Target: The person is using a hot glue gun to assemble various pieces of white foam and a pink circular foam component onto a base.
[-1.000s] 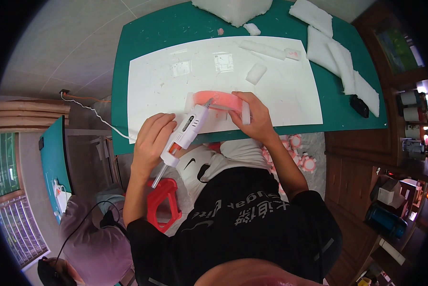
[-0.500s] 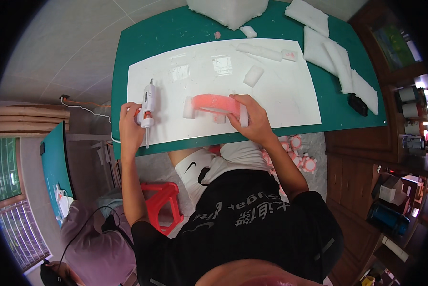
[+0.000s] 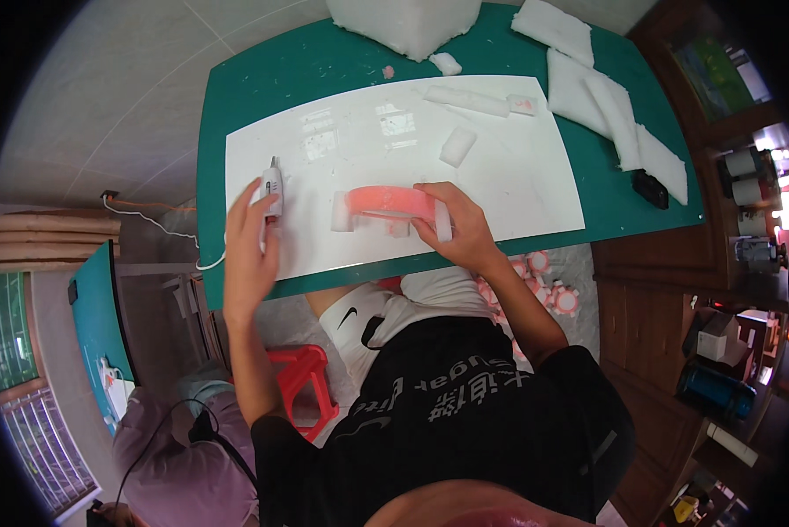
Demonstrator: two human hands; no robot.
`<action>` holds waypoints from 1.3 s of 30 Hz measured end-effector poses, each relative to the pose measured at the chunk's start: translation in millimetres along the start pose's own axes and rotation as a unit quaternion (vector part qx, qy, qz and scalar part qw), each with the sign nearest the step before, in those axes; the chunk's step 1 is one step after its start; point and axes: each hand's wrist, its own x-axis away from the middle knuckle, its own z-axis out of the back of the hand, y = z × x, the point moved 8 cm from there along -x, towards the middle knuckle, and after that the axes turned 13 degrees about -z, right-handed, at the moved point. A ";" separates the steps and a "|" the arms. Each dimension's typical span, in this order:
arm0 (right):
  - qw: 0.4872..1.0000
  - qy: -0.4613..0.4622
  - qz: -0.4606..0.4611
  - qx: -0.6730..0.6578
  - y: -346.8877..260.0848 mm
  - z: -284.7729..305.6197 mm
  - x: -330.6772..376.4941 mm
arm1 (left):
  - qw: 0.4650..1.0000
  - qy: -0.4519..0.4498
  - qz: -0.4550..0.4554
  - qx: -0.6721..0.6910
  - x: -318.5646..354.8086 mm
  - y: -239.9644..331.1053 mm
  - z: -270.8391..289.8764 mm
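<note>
A white hot glue gun lies over the left part of the white board, its nozzle pointing away from me. My left hand is closed over its rear part and hides the handle. In the middle, a curved pink foam strip arches with its ends near white foam pieces. One white foam block touches its left end. My right hand grips the strip's right end, thumb and fingers pinching it next to a white foam piece. A small foam piece shows below the arch.
Loose white foam pieces lie farther up the board. White foam sheets and a black object rest on the green table at right. A large white foam block stands at the far edge. A red stool is below.
My left hand has shifted forward over the glue gun and now covers its rear part. My right hand still holds the pink strip in nearly the same place. The view has shifted slightly.
</note>
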 end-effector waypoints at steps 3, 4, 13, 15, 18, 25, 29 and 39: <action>1.000 -0.005 -0.013 -0.001 2.6 -0.7 -0.6 | 0.992 0.012 -0.007 0.122 -25.2 45.4 -2.5; 1.000 -0.004 -0.015 0.001 2.5 0.1 -0.2 | 0.982 0.001 -0.038 0.182 -32.8 60.2 -5.1; 0.997 -0.062 -0.014 0.037 -10.9 12.8 -6.7 | 0.965 -0.001 -0.052 0.258 -50.8 67.5 -46.6; 0.986 -0.110 -0.030 0.118 1.3 37.5 -6.1 | 0.967 0.033 -0.033 0.250 -50.3 67.9 -44.0; 0.966 -0.064 -0.062 0.243 39.1 108.1 -22.8 | 0.969 0.050 -0.038 0.239 -50.1 70.9 -40.1; 0.903 0.033 -0.015 0.427 124.5 141.8 -95.1 | 0.967 0.077 -0.040 0.239 -49.5 69.6 -42.8; 0.923 0.045 -0.132 0.359 95.1 145.9 -102.4 | 0.969 0.085 -0.030 0.232 -37.1 69.8 -41.0; 0.988 0.077 -0.017 0.132 -94.3 50.8 -20.9 | 0.967 0.078 -0.063 0.233 -45.7 78.8 -42.4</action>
